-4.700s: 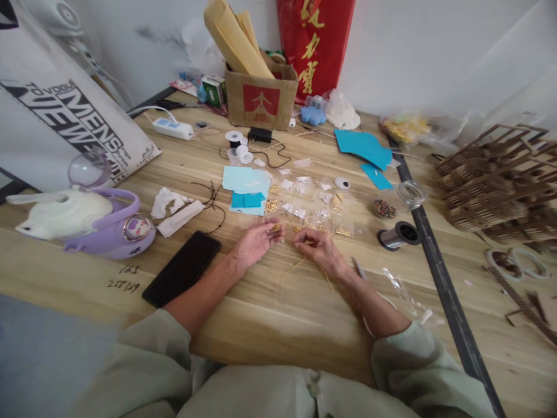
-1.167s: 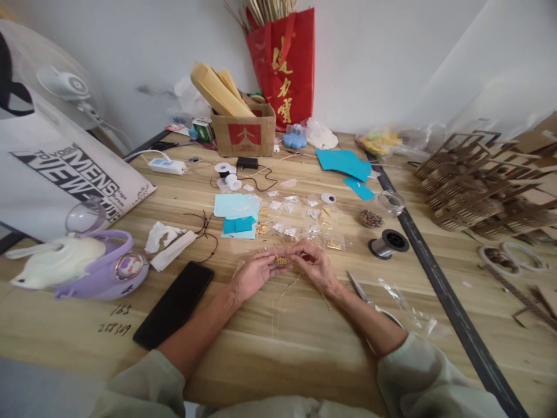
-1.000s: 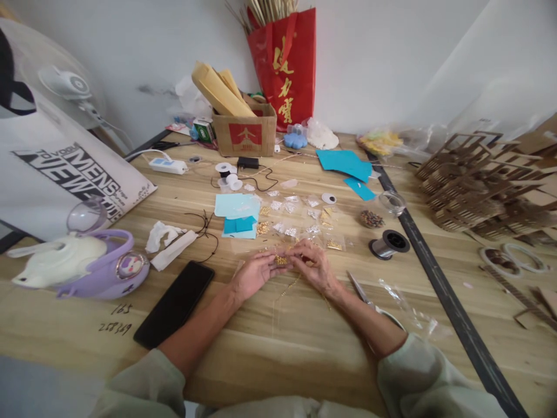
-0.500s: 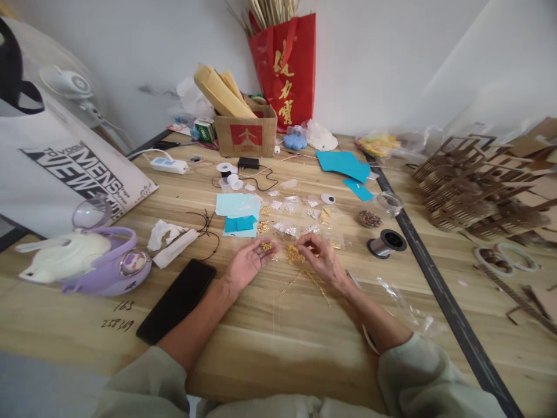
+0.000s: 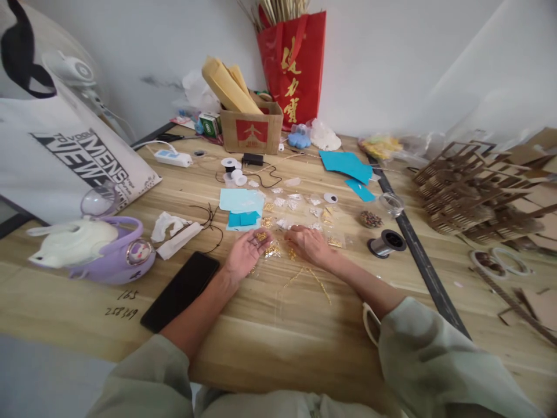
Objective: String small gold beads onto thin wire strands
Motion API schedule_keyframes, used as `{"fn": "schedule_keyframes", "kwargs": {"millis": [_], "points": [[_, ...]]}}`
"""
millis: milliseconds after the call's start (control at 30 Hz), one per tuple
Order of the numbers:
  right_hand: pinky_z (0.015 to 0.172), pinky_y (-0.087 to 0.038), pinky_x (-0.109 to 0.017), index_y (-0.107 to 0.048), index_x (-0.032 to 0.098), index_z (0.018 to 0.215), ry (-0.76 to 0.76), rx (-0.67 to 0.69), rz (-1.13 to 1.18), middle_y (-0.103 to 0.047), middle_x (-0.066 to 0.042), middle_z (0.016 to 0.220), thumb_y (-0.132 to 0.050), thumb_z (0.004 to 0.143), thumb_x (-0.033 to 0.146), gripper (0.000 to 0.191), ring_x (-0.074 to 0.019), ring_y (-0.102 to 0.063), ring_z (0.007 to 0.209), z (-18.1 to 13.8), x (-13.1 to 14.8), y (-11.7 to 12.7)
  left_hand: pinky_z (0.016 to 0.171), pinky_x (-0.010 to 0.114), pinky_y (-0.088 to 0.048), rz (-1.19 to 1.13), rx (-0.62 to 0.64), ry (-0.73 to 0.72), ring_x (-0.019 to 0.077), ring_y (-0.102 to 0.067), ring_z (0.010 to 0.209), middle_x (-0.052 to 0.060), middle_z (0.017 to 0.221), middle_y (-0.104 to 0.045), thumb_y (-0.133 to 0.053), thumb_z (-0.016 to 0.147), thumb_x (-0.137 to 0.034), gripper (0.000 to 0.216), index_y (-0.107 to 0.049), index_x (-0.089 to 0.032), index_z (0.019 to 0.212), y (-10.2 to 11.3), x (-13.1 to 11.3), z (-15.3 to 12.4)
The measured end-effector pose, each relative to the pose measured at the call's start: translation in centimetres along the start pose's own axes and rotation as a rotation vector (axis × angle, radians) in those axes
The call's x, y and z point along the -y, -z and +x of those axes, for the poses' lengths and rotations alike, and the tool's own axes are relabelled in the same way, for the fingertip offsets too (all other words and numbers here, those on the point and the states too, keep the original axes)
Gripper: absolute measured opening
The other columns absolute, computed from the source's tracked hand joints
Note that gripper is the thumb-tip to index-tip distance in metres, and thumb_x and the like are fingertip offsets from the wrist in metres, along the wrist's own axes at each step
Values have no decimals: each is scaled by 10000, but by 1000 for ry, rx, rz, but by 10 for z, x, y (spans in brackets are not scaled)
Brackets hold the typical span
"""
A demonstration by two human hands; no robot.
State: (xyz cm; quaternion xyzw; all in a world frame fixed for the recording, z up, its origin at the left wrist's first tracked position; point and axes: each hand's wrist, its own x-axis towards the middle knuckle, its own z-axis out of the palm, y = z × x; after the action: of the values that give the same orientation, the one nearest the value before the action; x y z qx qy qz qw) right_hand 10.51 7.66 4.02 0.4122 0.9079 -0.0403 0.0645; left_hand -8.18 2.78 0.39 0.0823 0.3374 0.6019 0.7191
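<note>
A pale wood-grain desk (image 5: 270, 342) stood against a white wall, crowded with craft supplies. At its left edge leaned a large white tote bag with black lettering (image 5: 65, 157), and toward the right edge lay a stack of brown laser-cut wooden frames (image 5: 474, 186). Against the far edge stood a red paper bag with gold characters (image 5: 293, 69) and, beside it, a brown cardboard box holding tan envelopes (image 5: 250, 125). Near the left edge sat a purple kettle-shaped toy with a white figure on top (image 5: 93, 249), and a black phone (image 5: 180, 290) lay just beside the person's left forearm. A silver wire spool (image 5: 386, 242) rested right of centre.

In the middle of the desk, small clear packets of gold beads (image 5: 300, 206) were spread in rows. The left hand (image 5: 246, 255) lay palm up, its fingers loosely curled around a few small gold pieces (image 5: 261, 236). The right hand (image 5: 311, 245) rested palm down just beside it, fingers bent onto the loose gold findings (image 5: 278, 251); whether they pinched anything could not be told. Thin gold chains (image 5: 315, 280) trailed on the desk near the right wrist.
</note>
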Motion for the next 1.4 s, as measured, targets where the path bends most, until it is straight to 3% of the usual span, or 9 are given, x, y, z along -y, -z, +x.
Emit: {"fn": "schedule_keyframes", "kwargs": {"millis": [300,700,1200,1400], "points": [[691,-378,-261,-626,156,1014,8,32,-46,-639,-128,1033,-362,965,162,268,-210,-579,953,28,4,-11,738,259,-555,-18,16,-4,165,-696,806,122,845,-725,-379,933,-150,326,-684,-54,870,2,2,0],[646,-354,-256,-616,172,1012,18,20,4,-650,-94,1001,-381,947,167,244,-192,-600,890,18,-1,-14,699,251,-560,-10,-12,10,168,-700,769,129,796,-721,-376,933,-147,333,-680,-53,837,-1,3,1],[589,-272,-243,-605,204,957,71,-94,162,-659,-26,966,-474,889,146,159,-157,-598,845,21,-16,-8,707,244,-557,-9,-29,33,169,-698,786,122,812,-719,-381,932,-153,328,-685,-54,856,-2,2,1],[603,-285,-247,-622,200,951,123,-31,112,-653,-35,983,-476,903,162,159,-154,-600,842,15,-17,-4,726,257,-554,-11,-53,26,170,-695,791,118,798,-716,-399,919,-154,308,-686,-62,857,-2,2,1]]}}
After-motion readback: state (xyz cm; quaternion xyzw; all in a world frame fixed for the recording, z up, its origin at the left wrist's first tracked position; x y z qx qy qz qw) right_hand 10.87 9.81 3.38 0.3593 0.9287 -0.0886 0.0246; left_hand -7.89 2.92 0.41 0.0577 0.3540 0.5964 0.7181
